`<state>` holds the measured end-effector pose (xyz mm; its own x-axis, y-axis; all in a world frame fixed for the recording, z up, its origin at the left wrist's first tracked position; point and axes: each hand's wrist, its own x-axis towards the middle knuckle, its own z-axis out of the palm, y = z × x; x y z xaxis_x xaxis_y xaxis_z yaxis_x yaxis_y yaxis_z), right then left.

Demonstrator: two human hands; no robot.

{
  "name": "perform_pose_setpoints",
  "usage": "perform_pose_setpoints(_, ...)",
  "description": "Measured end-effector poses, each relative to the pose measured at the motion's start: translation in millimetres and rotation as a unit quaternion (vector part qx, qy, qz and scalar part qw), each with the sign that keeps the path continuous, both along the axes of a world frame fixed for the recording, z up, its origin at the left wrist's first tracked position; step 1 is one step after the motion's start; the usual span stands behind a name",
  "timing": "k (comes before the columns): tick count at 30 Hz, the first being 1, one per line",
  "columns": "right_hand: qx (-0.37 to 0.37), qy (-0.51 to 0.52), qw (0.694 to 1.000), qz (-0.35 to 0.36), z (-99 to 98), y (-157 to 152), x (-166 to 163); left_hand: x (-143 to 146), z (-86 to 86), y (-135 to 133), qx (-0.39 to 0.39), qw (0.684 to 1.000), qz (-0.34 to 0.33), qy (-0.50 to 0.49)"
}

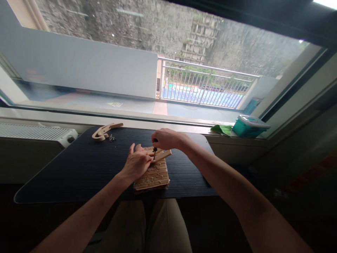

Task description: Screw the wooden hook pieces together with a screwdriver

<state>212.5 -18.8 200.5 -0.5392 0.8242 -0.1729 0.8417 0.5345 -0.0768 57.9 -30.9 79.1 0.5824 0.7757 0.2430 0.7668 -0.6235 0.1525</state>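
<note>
My right hand (166, 139) is closed around a small dark tool (154, 153) that points straight down onto a wooden strip (163, 155). My left hand (136, 163) presses on the wooden pieces beside the tool, thumb raised and fingers curled over the wood. Both rest on a wooden board (152, 176) scattered with shavings, which lies on a dark table (79, 168).
A curved wooden part (104, 131) and a few small screws (112, 138) lie at the table's far left. A teal lidded box (249, 126) and a green cloth (222, 129) sit on the window sill at right. A white radiator (37, 133) stands left.
</note>
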Motion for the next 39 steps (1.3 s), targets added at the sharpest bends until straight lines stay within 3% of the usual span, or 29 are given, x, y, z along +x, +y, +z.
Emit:
perform_pose_setpoints(11,-0.019,0.011,1.0,0.011,4.0,-3,6,-1,-3.9,2,0.011,1.0,-0.003,-0.003)
perform_pose_setpoints(25,0.024,0.039,0.999,-0.017,-6.1,2,1,0,-2.0,1,0.006,1.0,-0.004,-0.009)
perform_pose_setpoints(33,0.026,-0.104,0.994,-0.021,0.0,-11,-9,0,-2.6,1,0.009,1.0,0.004,-0.004)
perform_pose_setpoints(37,0.066,-0.084,0.992,-0.062,3.0,-21,14,-1,-4.0,2,0.009,1.0,0.001,-0.005)
perform_pose_setpoints(39,0.099,-0.015,0.988,-0.12,-4.1,-30,28,-1,-4.7,2,0.01,1.0,0.0,-0.008)
